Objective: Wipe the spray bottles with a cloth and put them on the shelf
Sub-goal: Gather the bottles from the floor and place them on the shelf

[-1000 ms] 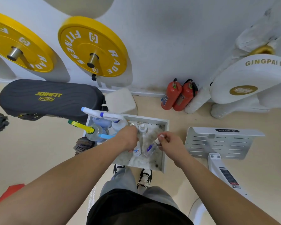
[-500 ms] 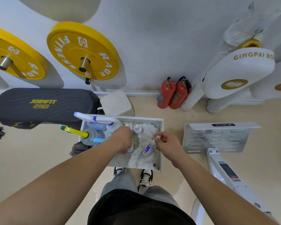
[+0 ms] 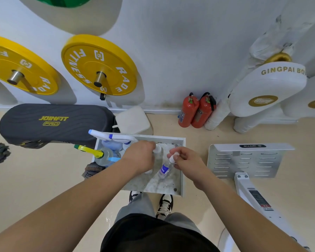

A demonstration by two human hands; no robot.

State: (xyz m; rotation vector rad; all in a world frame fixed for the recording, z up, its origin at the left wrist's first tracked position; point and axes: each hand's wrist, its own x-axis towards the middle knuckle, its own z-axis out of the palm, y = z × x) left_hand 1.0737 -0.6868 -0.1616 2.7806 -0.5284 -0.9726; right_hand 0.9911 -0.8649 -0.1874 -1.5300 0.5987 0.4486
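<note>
My right hand (image 3: pixel 187 160) pinches the small bottle (image 3: pixel 164 170) by its cap. It looks light and slick, so I'd grip the body. Of my left hand (image 3: pixel 140 157) I cannot tell.

You have the shelf (image 3: pixel 183 160) ahead of your shoes (image 3: pixel 164 204), spray bottles (image 3: pixel 105 157) at its left end, fire extinguishers (image 3: pixel 196 111) behind against the wall (image 3: pixel 171 51).

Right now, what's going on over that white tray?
A person stands over the white tray. Their right grip pinches the white cap of a small clear bottle with a blue label, tilted in the tray. Their left grip curls over a second small bottle, mostly hidden. Trigger spray bottles stand at the tray's left end.
</note>
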